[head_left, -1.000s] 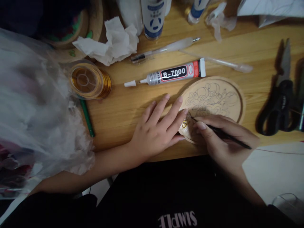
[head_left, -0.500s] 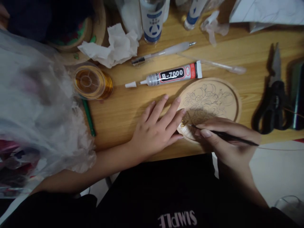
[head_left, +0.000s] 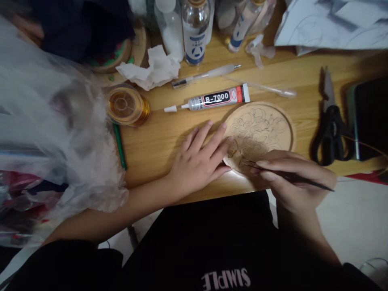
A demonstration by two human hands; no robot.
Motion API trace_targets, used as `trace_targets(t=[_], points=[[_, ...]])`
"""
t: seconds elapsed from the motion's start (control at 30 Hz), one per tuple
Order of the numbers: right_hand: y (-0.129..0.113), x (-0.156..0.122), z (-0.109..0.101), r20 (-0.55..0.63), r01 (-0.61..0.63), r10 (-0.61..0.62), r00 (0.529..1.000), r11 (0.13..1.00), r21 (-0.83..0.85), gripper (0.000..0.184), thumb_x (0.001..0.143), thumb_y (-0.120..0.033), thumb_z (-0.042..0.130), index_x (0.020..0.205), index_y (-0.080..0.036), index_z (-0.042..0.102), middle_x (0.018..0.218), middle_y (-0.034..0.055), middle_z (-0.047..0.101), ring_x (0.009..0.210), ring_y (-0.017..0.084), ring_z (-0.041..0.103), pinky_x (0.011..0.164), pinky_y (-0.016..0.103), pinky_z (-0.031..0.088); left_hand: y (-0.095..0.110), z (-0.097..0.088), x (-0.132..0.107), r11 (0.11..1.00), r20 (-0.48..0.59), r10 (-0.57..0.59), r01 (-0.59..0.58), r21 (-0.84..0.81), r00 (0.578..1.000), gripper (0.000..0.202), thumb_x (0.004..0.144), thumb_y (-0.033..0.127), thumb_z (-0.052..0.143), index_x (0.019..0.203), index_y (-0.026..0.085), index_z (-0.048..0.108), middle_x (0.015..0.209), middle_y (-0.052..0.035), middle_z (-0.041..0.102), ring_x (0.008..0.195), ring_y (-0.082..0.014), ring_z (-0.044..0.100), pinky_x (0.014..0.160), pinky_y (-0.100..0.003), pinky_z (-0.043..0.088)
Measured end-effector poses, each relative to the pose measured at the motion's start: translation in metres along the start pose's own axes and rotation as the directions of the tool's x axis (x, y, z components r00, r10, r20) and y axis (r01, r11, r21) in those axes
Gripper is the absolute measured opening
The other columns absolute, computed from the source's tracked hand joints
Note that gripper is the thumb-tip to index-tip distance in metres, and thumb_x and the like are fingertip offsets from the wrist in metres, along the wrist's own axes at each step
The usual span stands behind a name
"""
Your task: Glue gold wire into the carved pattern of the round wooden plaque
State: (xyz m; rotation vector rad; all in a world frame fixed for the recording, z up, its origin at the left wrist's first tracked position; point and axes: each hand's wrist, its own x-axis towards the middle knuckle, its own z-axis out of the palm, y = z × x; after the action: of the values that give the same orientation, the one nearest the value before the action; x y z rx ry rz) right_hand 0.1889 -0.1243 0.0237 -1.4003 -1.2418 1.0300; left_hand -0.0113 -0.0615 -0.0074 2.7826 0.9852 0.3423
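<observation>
A slim dark tool [head_left: 292, 177] was held to a round wooden disc [head_left: 257, 133] bearing a line drawing

A wooden table [head_left: 151, 151] was seen from above, with the disc laid near its front edge, between and beyond the person's two hands. The disc was edged by a raised rim, and its face was covered with curling, flower-like dark lines. On its lower left part a small gold-coloured piece [head_left: 232, 152] was seen; its exact shape was blurred.

By the right hand [head_left: 304, 199] the tool was gripped like a pen, pinched between thumb and fingers, with its thin tip pointed at the lower part of the disc, just to the right of the gold piece. Whether the surface was touched by the tip could not be told. Nothing was grasped by the left hand [head_left: 197, 167]: it was laid palm down with fingers spread, its index finger and thumb set against the disc's left side.

Just above the disc, a glue tube [head_left: 216, 98] marked "B-7000" was laid, and above that a clear-barrelled pen [head_left: 209, 73]. To the left, a spool of gold-coloured wire [head_left: 129, 106] was placed by a green stick [head_left: 119, 146]. Black-handled scissors [head_left: 332, 129] were set to the right, beside a dark, flat device [head_left: 371, 117].
</observation>
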Motion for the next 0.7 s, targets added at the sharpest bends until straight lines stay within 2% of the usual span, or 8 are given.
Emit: trace_targets(t=[0.1,0.13,0.3,0.43,0.7], points=[[-0.004,-0.002,0.0,-0.026,0.104,-0.105,0.994,0.993,-0.053,0.021,0.08,-0.021,0.074,0.098,-0.032,0.076,0.085,-0.0008,0.073,0.072,0.016,0.066,0.067,0.033,0.056,0.0,0.0,-0.001,1.0,0.009,-0.003,0.003,-0.004,1.0,0.057,0.093,0.053,0.052,0.137,0.017,0.053,0.149,-0.0136,0.047,0.138,-0.0352,0.042,0.11,-0.048,0.035],[-0.005,-0.002,0.0,-0.01,0.104,-0.104,0.995,0.993,-0.052,0.021,0.08,-0.022,0.074,0.098,-0.032,0.075,0.085,-0.0007,0.073,0.073,0.017,0.067,0.067,0.033,0.056,0.0,0.0,-0.001,1.0,0.013,-0.005,0.005,-0.005,1.0,0.057,0.093,0.053,0.052,0.138,0.017,0.053,0.149,-0.0135,0.047,0.139,-0.0349,0.041,0.11,-0.048,0.035],[-0.013,-0.005,0.004,0.061,-0.015,0.008,0.998,0.993,0.121,0.016,0.083,-0.025,0.073,0.097,-0.031,0.074,0.094,-0.0002,0.074,0.083,0.017,0.07,0.075,0.033,0.06,0.001,0.0,-0.001,1.0,0.006,-0.018,0.018,-0.008,1.0,0.056,0.095,0.053,0.049,0.138,0.018,0.052,0.15,-0.0121,0.046,0.139,-0.0347,0.04,0.111,-0.046,0.033],[-0.013,-0.008,0.015,0.079,-0.095,0.074,0.994,0.945,0.313,0.016,0.087,-0.024,0.069,0.101,-0.031,0.072,0.1,-0.0022,0.075,0.091,0.015,0.072,0.085,0.031,0.061,0.001,0.002,-0.002,1.0,0.014,-0.02,0.021,-0.024,1.0,0.056,0.096,0.053,0.047,0.14,0.018,0.05,0.152,-0.0123,0.044,0.141,-0.034,0.037,0.112,-0.047,0.031],[-0.016,-0.001,0.025,0.153,-0.193,0.138,0.979,0.87,0.454,0.013,0.086,-0.027,0.07,0.099,-0.029,0.073,0.098,-0.0017,0.077,0.085,0.015,0.074,0.078,0.028,0.063,0.001,0.002,-0.003,1.0,0.005,-0.023,0.023,-0.012,1.0,0.054,0.097,0.052,0.045,0.139,0.019,0.051,0.152,-0.0107,0.044,0.141,-0.0343,0.035,0.112,-0.046,0.032]])
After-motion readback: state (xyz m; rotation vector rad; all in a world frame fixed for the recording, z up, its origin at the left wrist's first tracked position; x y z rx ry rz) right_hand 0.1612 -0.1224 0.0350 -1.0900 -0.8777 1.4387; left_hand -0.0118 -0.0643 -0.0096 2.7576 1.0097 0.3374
